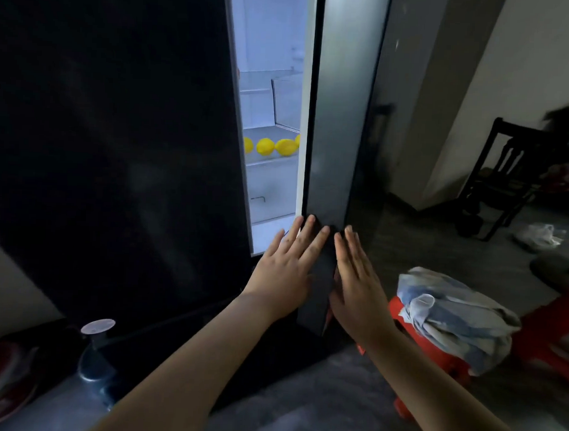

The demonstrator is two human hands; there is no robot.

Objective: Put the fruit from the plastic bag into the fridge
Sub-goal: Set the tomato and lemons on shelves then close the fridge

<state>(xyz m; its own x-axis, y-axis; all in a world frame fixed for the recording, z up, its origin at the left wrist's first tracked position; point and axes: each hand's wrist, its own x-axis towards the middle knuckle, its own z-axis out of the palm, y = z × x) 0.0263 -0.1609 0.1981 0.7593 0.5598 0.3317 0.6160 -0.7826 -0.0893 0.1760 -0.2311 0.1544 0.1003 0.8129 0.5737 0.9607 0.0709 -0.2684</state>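
Yellow lemons (266, 146) shelved, above left hand (286, 263)

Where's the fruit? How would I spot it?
Look into the lit gap of the fridge, beside its door. On the middle glass shelf sit the lemons in a row. They are the only bright yellow things inside.

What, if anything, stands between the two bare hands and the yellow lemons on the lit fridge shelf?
The dark grey fridge door stands partly in the way: both the left hand and the right hand lie flat on its lower edge, leaving a narrow gap. Through it the yellow lemons show on the glass shelf.
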